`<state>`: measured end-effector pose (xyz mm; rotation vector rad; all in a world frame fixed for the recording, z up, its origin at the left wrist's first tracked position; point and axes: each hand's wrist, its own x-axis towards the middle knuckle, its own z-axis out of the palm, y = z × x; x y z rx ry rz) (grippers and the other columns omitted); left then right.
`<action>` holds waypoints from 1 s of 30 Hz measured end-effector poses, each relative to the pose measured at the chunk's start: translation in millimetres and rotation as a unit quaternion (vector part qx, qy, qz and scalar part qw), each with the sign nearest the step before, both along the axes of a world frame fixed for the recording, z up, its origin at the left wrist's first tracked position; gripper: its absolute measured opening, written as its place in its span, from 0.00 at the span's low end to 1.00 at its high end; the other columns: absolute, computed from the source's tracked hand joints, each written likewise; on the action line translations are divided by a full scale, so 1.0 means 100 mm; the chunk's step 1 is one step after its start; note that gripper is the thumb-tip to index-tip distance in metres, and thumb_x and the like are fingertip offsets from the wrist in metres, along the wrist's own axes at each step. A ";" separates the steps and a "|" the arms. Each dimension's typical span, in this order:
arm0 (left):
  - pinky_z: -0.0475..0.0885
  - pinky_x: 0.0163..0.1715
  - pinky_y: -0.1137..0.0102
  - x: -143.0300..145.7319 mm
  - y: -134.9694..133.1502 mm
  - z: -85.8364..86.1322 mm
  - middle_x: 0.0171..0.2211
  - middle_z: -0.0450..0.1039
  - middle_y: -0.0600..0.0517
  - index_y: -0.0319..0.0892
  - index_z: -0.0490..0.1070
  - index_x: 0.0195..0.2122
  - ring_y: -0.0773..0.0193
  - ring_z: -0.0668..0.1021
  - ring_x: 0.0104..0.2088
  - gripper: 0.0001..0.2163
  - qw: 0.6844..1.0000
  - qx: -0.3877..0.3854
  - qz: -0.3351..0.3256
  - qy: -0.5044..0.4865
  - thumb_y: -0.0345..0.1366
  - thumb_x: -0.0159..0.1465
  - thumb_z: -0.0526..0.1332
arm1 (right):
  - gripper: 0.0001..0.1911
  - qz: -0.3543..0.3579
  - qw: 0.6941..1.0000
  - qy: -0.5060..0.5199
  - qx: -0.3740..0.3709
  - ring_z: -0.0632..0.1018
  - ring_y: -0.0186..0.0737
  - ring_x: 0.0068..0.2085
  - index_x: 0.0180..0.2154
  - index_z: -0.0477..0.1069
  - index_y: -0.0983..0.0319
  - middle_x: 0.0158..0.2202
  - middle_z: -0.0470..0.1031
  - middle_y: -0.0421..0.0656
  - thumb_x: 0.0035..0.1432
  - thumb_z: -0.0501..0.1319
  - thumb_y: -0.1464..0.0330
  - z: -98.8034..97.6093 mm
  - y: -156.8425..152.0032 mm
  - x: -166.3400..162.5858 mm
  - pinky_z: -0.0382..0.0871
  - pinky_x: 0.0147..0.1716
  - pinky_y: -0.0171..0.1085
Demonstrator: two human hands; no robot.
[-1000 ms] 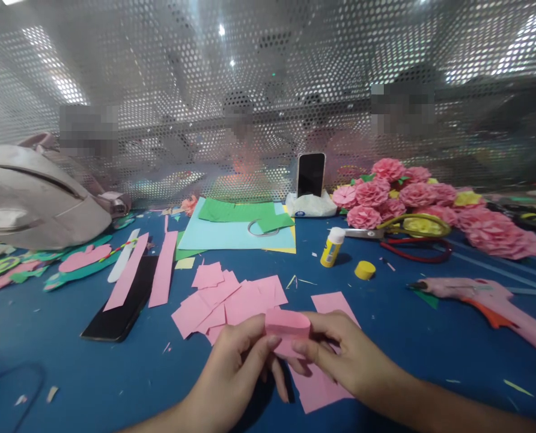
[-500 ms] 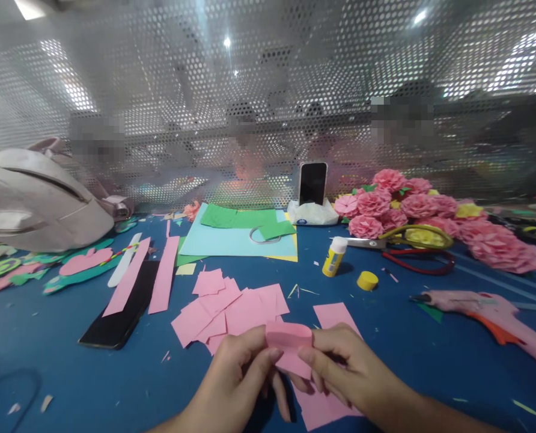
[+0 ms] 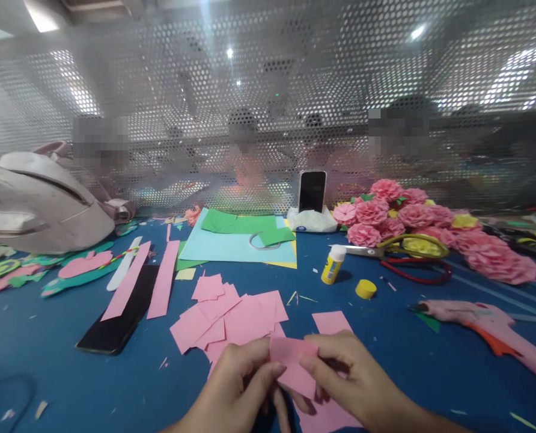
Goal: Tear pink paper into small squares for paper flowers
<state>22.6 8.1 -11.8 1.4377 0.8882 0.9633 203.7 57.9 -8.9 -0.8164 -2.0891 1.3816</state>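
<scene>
Both hands pinch one small folded pink paper piece (image 3: 292,361) just above the blue table (image 3: 70,373). My left hand (image 3: 238,385) grips its left edge between thumb and fingers. My right hand (image 3: 349,376) grips its right side, fingers curled under. A heap of pink paper squares (image 3: 229,313) lies just beyond the hands, and a larger pink sheet (image 3: 328,415) lies flat under them.
An uncapped glue stick (image 3: 332,264) and its yellow cap (image 3: 366,288) stand mid-table. Scissors (image 3: 403,255), pink paper flowers (image 3: 430,222), a pink glue gun (image 3: 488,322), a phone on a stand (image 3: 312,192), coloured sheets (image 3: 241,240), pink strips (image 3: 162,279), a black phone (image 3: 115,319) and a bag (image 3: 38,207) surround them. A perforated screen stands behind.
The pink piece has gone from a rounded loop to a flatter fold between the fingers. Both hands sit lower and nearer in the view.
</scene>
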 end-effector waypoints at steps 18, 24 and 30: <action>0.61 0.19 0.78 0.00 -0.02 0.03 0.28 0.80 0.43 0.35 0.72 0.42 0.65 0.81 0.21 0.18 1.000 -0.020 -0.005 0.011 0.44 0.69 0.51 | 0.29 -0.055 0.994 -0.008 0.096 0.60 0.28 0.18 0.17 0.55 0.62 0.14 0.56 0.35 0.67 0.47 0.55 0.07 -0.01 0.04 0.51 0.18 0.30; 0.59 0.18 0.78 0.01 -0.01 0.03 0.26 0.80 0.44 0.35 0.71 0.42 0.66 0.80 0.19 0.17 1.000 -0.020 -0.002 -0.001 0.44 0.69 0.51 | 0.27 -0.068 0.994 0.000 0.084 0.62 0.28 0.17 0.19 0.58 0.62 0.14 0.58 0.35 0.67 0.48 0.55 0.06 -0.02 0.05 0.53 0.19 0.30; 0.59 0.18 0.77 0.00 0.00 0.00 0.28 0.80 0.44 0.35 0.70 0.44 0.67 0.80 0.20 0.16 1.000 -0.024 -0.010 -0.002 0.42 0.70 0.50 | 0.23 -0.075 0.992 -0.016 0.102 0.59 0.30 0.22 0.21 0.54 0.61 0.19 0.55 0.34 0.66 0.50 0.56 0.10 0.01 0.05 0.52 0.21 0.31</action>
